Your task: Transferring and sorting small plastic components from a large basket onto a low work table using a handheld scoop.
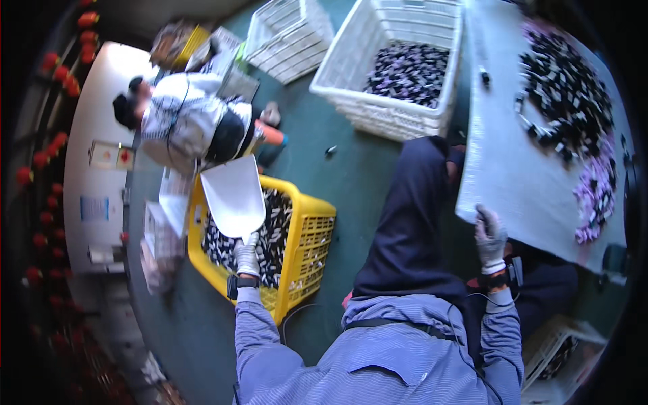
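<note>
My left hand (247, 257), in a grey glove, grips the handle of a white plastic scoop (233, 194) held over a yellow crate (312, 248) filled with small black and white pieces. The scoop's blade looks empty. My right hand (490, 237), also gloved, rests on the near edge of a pale grey table (514, 177). On that table lies a heap of small black pieces (565, 91) with purple ones (597, 192) beside it.
A white crate (395, 108) with dark and purple pieces stands on the green floor ahead, an empty white crate (287, 37) behind it. Another person (192, 121) in white crouches beyond the yellow crate. A further crate (560, 347) sits at lower right.
</note>
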A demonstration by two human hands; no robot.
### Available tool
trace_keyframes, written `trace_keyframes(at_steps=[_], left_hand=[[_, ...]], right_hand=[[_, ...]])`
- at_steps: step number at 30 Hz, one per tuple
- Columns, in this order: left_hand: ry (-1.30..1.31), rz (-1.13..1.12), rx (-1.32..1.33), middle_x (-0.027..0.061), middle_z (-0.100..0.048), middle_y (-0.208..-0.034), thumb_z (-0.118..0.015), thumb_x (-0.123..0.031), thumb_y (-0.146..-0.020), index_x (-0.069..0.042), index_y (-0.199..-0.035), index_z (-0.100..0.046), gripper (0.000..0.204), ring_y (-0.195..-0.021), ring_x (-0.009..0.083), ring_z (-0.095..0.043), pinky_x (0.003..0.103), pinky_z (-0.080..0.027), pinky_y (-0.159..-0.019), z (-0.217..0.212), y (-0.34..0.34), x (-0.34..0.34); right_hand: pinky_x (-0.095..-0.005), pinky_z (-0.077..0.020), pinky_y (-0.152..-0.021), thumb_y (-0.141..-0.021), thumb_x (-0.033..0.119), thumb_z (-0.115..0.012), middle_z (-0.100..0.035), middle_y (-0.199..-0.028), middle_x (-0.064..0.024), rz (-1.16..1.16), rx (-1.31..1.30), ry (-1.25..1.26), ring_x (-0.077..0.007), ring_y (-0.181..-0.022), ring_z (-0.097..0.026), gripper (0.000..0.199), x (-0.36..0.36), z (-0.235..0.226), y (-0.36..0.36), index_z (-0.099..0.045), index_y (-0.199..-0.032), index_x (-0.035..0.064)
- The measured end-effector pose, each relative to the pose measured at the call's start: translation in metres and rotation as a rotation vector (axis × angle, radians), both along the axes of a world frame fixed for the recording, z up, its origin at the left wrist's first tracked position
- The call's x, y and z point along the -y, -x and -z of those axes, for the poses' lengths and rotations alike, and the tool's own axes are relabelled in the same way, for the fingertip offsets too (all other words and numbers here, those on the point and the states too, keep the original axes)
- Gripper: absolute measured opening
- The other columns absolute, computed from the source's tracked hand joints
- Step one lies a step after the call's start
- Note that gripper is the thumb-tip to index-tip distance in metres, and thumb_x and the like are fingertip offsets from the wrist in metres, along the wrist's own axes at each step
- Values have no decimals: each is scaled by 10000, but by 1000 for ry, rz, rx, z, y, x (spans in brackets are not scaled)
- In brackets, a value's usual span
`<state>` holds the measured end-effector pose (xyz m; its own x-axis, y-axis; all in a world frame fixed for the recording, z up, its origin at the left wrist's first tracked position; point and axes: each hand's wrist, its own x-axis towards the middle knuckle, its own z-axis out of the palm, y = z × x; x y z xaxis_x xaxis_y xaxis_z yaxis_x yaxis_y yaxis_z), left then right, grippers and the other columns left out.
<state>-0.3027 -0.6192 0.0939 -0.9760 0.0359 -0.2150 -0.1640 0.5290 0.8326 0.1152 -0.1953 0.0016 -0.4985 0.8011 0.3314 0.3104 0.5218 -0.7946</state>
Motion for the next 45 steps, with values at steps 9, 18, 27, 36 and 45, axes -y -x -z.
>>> trace_keyframes(at_steps=[9,18,27,36,45], left_hand=[[105,-357,690,33,-554,-625,-661,-142,-817,-72,-863,-586,112,-415,82,-433,208,-324,-339,52,-45,209],[249,-282,933,83,-608,-703,-708,-209,-815,-58,-943,-590,230,-412,82,-438,199,-313,-326,-1,-45,279],[353,-159,1199,44,-580,-696,-672,-432,-831,-70,-1038,-583,426,-388,59,-349,186,-261,-334,21,-15,272],[-68,-374,1194,-8,-534,-672,-613,-330,-900,-94,-904,-543,246,-462,58,-441,156,-287,-337,88,-28,240],[-786,-495,1284,-36,-443,-605,-555,-329,-935,-106,-792,-490,273,-439,57,-391,174,-328,-371,206,18,168]], right_hand=[[-280,-492,-776,-872,-14,-535,-648,-965,-80,14,62,114,-171,-850,-620,279,8,9,5,-623,-1132,34],[-280,-486,-863,-917,-1,-512,-628,-1109,-92,20,147,127,-150,-964,-598,271,1,19,1,-585,-1178,6],[-283,-485,-871,-925,22,-514,-633,-1101,-81,23,183,115,-152,-978,-600,269,1,22,3,-584,-1184,11],[-268,-471,-874,-938,64,-521,-642,-1107,-74,112,212,114,-130,-975,-588,265,1,24,6,-589,-1185,1],[-279,-469,-865,-940,102,-527,-649,-1081,-81,137,276,107,-144,-956,-590,256,0,26,5,-601,-1164,3]])
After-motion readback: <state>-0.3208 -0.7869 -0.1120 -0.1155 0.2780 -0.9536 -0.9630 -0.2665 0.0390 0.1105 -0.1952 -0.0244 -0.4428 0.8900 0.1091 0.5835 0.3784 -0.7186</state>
